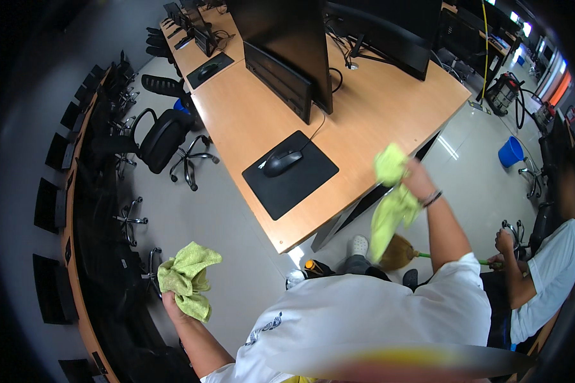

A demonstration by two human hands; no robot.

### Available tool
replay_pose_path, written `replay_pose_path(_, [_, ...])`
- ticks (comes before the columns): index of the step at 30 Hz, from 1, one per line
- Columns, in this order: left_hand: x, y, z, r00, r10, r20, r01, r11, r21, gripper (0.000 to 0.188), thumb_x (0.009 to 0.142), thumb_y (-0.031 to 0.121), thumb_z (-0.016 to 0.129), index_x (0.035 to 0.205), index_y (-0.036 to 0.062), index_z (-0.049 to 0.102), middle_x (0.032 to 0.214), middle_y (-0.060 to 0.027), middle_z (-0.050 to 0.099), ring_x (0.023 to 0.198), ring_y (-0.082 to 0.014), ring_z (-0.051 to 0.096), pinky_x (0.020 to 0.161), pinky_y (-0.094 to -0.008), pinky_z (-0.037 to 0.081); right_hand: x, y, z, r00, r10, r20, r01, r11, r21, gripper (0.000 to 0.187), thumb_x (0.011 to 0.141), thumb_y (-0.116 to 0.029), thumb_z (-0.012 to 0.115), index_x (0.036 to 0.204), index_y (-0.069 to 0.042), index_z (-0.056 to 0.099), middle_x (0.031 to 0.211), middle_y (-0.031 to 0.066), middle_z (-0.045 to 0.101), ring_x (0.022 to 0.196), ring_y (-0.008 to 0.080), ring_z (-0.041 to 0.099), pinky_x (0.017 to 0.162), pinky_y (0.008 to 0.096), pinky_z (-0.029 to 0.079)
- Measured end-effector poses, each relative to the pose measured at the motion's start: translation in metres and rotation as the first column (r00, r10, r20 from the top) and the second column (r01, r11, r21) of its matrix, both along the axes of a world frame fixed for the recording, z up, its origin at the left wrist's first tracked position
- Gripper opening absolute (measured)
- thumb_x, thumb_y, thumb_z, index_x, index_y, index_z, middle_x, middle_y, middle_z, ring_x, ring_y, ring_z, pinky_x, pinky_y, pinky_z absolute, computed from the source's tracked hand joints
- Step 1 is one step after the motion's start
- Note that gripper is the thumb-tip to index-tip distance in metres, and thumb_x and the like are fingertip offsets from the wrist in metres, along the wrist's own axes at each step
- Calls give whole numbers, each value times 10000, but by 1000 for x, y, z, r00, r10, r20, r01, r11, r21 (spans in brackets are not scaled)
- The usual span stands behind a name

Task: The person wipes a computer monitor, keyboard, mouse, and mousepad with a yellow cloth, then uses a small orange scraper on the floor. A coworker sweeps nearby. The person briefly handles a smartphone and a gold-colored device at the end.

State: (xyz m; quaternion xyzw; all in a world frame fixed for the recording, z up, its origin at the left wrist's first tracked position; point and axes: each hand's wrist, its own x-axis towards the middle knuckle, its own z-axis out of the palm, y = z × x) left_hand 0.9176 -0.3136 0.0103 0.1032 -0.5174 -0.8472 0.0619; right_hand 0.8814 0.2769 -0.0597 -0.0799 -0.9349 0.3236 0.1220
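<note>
My left hand (171, 302) is closed on a bunched yellow-green cloth (188, 274), held out over the floor left of the desk. On the right, my right hand (418, 180) grips a second yellow-green cloth (390, 220), slightly blurred, with one end bunched above the hand and the rest hanging below. That cloth is near the right edge of the wooden desk (364, 147); whether it touches cannot be told. A black mouse (282, 164) lies on a black mouse pad (306, 182) on the desk, and a black keyboard (278, 82) leans against the monitor (284, 38).
Another monitor (390, 32) stands farther back. An office chair (166, 140) is left of the desk. At right, a person (549, 274) holds a broom (399, 252). Beyond are a blue bucket (510, 152) and a vacuum cleaner (503, 92). An orange-capped bottle (311, 265) is near my body.
</note>
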Motion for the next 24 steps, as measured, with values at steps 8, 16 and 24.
replay_pose_path(8, [19, -18, -7, 1000, 2, 1, -2, 1000, -27, 442, 743, 138, 496, 1147, -34, 446, 1080, -158, 522, 953, -263, 544, 809, -358, 456, -75, -15, -52, 928, -373, 7, 350, 876, 333, 420, 656, -273, 585, 1025, -73, 595, 1025, 165, 505, 988, 284, 489, 869, 425, 336])
replay_pose_path(16, [24, -22, -15, 998, 52, 26, -49, 994, -103, 429, 723, 131, 502, 1115, -40, 471, 1019, -146, 549, 896, -240, 568, 759, -335, 476, 9, -283, -55, 821, 552, -145, -504, 821, 269, 406, 619, -183, 622, 1025, -167, 611, 1123, 214, 466, 1106, 347, 408, 921, 520, 281])
replay_pose_path(24, [24, -19, -27, 981, 176, -81, -172, 983, 56, 430, 746, 132, 534, 1133, -38, 457, 1086, -161, 521, 969, -264, 540, 833, -356, 444, -36, -269, -5, 571, 797, -196, -809, 587, 26, 424, 637, -125, 602, 1060, -128, 572, 1025, 184, 520, 998, 343, 477, 854, 414, 378])
